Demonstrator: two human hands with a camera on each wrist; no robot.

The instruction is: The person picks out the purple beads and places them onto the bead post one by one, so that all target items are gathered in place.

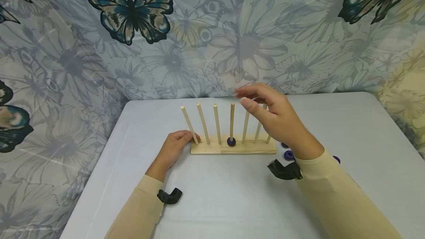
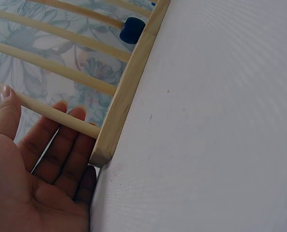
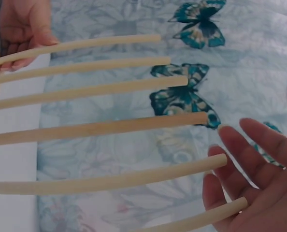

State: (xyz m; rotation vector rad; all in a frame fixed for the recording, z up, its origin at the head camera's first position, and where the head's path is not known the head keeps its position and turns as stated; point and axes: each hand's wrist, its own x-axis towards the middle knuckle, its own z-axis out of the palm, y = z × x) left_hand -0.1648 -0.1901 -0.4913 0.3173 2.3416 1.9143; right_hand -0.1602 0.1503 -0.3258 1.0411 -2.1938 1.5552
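White table (image 1: 219, 205): wide surface at 6 o'clock. Wooden peg rack (image 1: 212, 150) near 12 o'clock edge. Right hand (image 1: 275, 115) relaxed over rack's 2; left hand (image 1: 173, 147) grips 9 end. Middle peg (image 1: 232, 121) carries purple bead (image 1: 231, 142); loose beads (image 1: 289, 158) at 3.

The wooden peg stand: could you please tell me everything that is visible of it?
The wooden peg stand has a long, flat, pale base and seven upright rods, the middle one darker. It stands crosswise on the white table. A dark blue bead sits around the middle rod's foot. The left hand holds the left end.
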